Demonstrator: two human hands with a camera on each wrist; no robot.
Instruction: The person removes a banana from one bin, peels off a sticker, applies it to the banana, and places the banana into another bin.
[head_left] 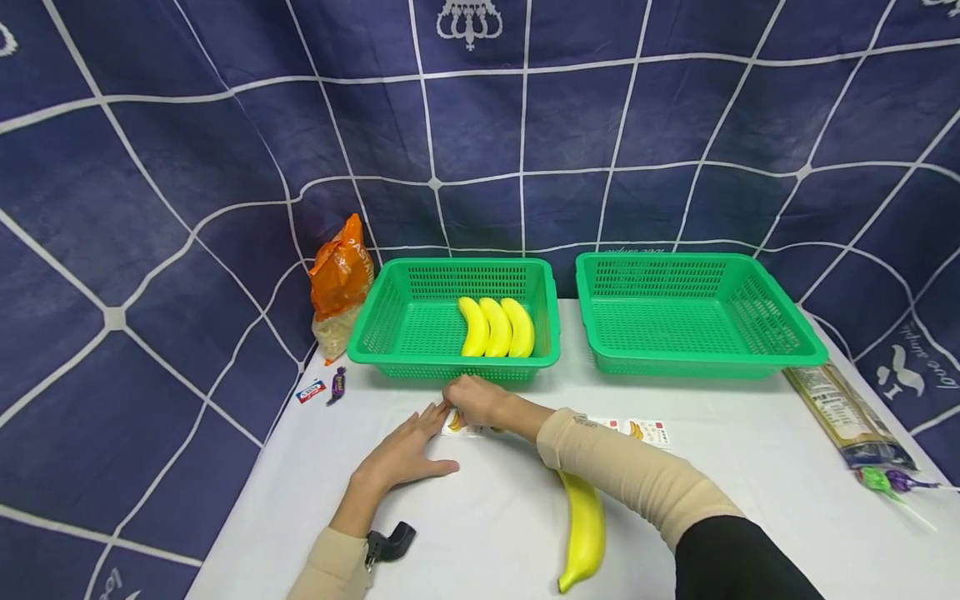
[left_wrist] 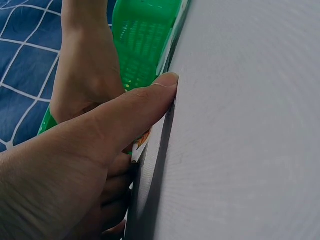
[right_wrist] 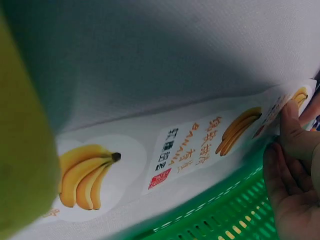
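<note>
A paper strip of banana stickers (head_left: 648,432) lies across the white table, printed with bananas and lettering in the right wrist view. My right hand (head_left: 474,400) reaches over to its left end, and the fingers (right_wrist: 287,120) pinch it there. My left hand (head_left: 405,450) rests flat beside that end, fingers extended and thumb spread; its fingertips meet the right hand. In the left wrist view the left thumb (left_wrist: 145,102) stretches over the table. A loose yellow banana (head_left: 585,529) lies under the right forearm, its upper end hidden by the sleeve.
A green basket (head_left: 405,360) behind the hands holds 3 bananas (head_left: 487,327). Another green basket (head_left: 697,364) stands to its right. An orange bag (head_left: 342,283) and small wrapped sweets (head_left: 337,385) are at left; a flat packet (head_left: 847,412) and lollipops (head_left: 873,477) at right.
</note>
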